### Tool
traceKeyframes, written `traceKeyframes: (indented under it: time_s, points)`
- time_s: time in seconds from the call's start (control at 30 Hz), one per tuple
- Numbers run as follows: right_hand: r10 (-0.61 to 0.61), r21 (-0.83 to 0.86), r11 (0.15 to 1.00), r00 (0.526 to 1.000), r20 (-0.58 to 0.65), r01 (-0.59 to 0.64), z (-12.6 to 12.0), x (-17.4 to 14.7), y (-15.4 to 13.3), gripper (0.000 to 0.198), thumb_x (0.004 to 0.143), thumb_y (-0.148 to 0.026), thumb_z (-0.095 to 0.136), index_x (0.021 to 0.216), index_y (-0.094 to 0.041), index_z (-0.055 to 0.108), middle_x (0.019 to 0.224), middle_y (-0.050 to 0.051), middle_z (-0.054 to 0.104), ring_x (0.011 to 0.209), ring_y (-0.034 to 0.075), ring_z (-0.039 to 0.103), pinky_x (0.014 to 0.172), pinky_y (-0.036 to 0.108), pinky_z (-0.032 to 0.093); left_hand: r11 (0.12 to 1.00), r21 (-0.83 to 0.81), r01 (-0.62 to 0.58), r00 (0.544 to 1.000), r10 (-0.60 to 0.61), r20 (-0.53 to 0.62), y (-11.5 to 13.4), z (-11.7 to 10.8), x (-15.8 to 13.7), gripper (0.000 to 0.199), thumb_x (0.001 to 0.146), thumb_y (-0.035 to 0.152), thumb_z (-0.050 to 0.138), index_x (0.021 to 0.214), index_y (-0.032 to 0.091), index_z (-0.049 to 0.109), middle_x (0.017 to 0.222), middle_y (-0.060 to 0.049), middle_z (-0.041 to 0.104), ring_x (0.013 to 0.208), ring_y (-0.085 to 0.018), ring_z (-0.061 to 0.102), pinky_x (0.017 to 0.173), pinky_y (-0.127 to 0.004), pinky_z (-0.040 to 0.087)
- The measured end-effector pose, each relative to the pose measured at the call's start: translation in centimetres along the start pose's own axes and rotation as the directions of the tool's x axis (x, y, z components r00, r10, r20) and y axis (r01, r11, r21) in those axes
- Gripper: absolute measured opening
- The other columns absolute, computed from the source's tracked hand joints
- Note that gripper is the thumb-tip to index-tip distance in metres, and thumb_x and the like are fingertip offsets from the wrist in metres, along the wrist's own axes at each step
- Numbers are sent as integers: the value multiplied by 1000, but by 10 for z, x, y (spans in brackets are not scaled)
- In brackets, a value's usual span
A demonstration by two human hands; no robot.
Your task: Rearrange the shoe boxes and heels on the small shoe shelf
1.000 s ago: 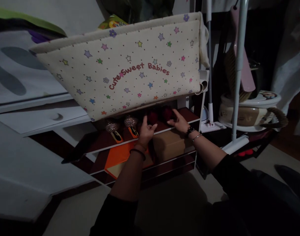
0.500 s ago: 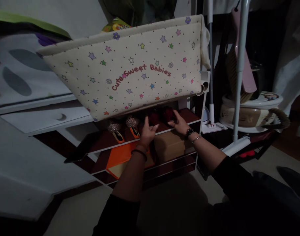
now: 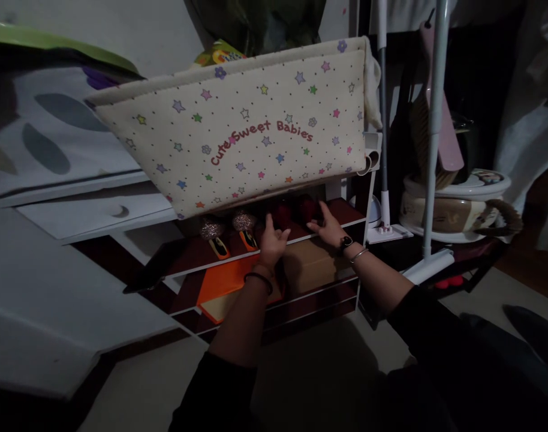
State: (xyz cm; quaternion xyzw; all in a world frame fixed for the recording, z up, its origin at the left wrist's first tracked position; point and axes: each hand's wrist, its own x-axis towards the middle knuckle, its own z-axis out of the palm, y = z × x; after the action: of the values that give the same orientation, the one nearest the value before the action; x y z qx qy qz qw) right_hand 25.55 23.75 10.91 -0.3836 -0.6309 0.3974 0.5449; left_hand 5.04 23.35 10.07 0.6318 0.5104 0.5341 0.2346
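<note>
Hands [image 3: 274, 243] [image 3: 331, 230] unchanged, still at red items [image 3: 280, 212]

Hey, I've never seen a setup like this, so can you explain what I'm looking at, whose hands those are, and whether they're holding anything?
There is no machine here: these are a person's own bare hands, seen from a camera worn on their head, looking forward and down. The left hand and right hand reach toward two dark red items on a shelf. It is too dark there to tell whether they are gripped or only touched. To their left sit two glittery shoes. Below are an orange box and a brown box. A star-patterned fabric bin, printed "Cute Sweet Babies", sits above.
</note>
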Motion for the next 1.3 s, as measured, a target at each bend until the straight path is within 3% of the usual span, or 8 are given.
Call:
traceKeyframes:
  time_s: [0.13,0.27,0.4,0.6,0.77,0.9,1.07,1.3]
  points:
    - [-23,48,999,999,-27,24,-4,-16,-8,98,81,-30,71,163,-20,18,154,17,51,123,26,68,109,44,51,1000,-27,8,1000,-8,0,10,-3,-20,102,81,27,74,165,12,19,140,-24,61,121,-29,68,101,-40,56]
    - [-91,30,995,993,-74,93,-7,-58,-22,78,85,-35,70,154,-22,35,146,16,57,116,24,70,106,44,53,980,0,-200,979,200,50,26,-19,-72,83,89,34,66,162,16,29,160,-25,40,136,-33,58,112,-49,49]
    - [-109,-6,994,993,-37,109,6,-118,-31,42,91,-39,68,129,-23,59,128,11,70,107,23,71,102,43,52,937,154,-314,948,300,105,38,-38,-150,54,95,31,62,147,20,53,151,-18,55,141,-32,53,119,-53,40]
    - [29,-64,998,980,196,-17,50,-184,-10,22,95,-39,64,107,-22,71,94,4,75,90,22,68,84,36,51,975,75,-209,959,190,209,15,-40,-219,32,93,31,62,123,24,71,129,-14,71,123,-30,66,108,-50,52]
    - [103,-113,991,964,246,-77,75,-205,22,15,92,-35,65,94,-21,70,83,0,69,81,18,62,78,31,46,999,5,-47,972,44,231,-13,-33,-234,30,89,34,64,116,24,73,121,-14,73,112,-30,70,101,-49,55]
    - [260,-45,965,941,215,-257,86,-215,49,24,84,-43,72,85,-20,67,78,0,68,75,17,61,72,30,46,991,-36,125,940,-107,325,-31,-30,-247,33,82,33,69,112,23,73,119,-13,74,108,-30,71,97,-46,56]
    - [554,67,808,793,251,-586,95,-215,51,40,71,-52,80,90,-20,66,70,-3,65,61,12,58,56,23,41,939,-137,317,890,-244,386,-41,-31,-244,41,77,43,76,111,20,73,120,-15,74,110,-31,69,97,-45,55]
    - [336,491,766,910,243,-415,94,-179,-16,48,71,-37,84,113,-18,69,61,-11,48,48,4,34,48,19,26,832,-477,283,957,-216,191,18,-51,-199,45,76,33,84,118,22,71,81,2,60,74,-13,56,71,-25,48]
